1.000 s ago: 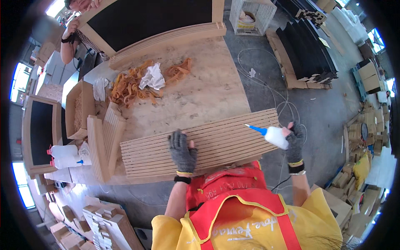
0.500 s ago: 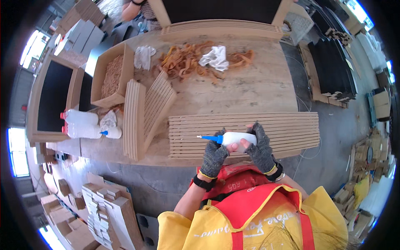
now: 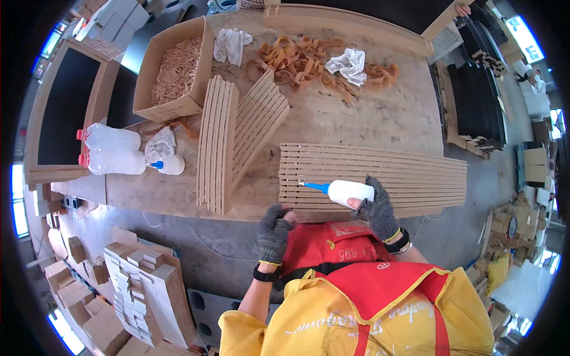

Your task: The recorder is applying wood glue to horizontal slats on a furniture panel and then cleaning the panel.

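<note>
My right hand [image 3: 379, 209], in a dark grey fingerless work glove, is closed round the base of a white squeeze glue bottle [image 3: 344, 192]. The bottle lies almost level above a row of slim wooden strips [image 3: 415, 178], its long blue nozzle pointing left. Something small and pale sits at the nozzle's tip. Apart from the bottle, my left hand [image 3: 275, 233], gloved alike, hangs by the table's near edge in front of my red apron. Its fingers are curled in, and nothing shows in them.
Two more bundles of wooden strips [image 3: 218, 142] lie left of centre. Behind them stand a carton of wooden dowels [image 3: 148, 107], orange bands [image 3: 300, 59] and white cloths [image 3: 347, 65]. Clear jugs [image 3: 116, 160] and a second blue-tipped bottle [image 3: 172, 165] stand at the left. A dark panel frame [image 3: 356, 26] spans the far edge.
My left hand has let go of the bottle and moved down and left. My right hand keeps the bottle alone. The whole view has shifted, with the table's things now further right.
</note>
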{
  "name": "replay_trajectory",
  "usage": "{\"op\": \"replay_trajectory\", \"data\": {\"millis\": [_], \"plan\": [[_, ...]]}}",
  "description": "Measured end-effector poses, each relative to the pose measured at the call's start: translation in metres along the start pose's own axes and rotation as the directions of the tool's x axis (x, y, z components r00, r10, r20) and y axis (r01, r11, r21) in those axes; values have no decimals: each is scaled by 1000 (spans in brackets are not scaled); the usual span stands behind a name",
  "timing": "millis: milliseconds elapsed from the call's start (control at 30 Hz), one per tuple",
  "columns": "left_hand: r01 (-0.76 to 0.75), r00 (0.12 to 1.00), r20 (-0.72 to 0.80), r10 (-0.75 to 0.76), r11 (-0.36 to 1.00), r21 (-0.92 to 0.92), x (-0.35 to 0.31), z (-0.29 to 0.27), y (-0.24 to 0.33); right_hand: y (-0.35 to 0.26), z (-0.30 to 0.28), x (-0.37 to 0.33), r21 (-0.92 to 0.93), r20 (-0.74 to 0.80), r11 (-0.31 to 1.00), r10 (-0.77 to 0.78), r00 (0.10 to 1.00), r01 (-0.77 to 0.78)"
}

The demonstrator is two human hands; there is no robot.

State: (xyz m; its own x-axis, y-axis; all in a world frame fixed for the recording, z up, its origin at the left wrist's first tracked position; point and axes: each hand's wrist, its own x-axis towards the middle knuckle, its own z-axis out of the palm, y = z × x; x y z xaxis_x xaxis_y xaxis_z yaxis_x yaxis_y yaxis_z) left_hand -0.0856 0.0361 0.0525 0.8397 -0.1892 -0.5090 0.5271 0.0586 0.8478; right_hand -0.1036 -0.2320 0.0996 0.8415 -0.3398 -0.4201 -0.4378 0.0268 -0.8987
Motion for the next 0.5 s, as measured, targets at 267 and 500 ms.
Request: {"op": "replay_trajectory", "data": {"millis": [267,500], "plan": [[-242,868,-326,374,893,380,37,-25,-11,-5,27,5,-126,18,992,21,1000,-18],[-292,887,-158,433,793,534,74,-19,-25,18,38,16,-240,-74,965,-122,990,102]]}}
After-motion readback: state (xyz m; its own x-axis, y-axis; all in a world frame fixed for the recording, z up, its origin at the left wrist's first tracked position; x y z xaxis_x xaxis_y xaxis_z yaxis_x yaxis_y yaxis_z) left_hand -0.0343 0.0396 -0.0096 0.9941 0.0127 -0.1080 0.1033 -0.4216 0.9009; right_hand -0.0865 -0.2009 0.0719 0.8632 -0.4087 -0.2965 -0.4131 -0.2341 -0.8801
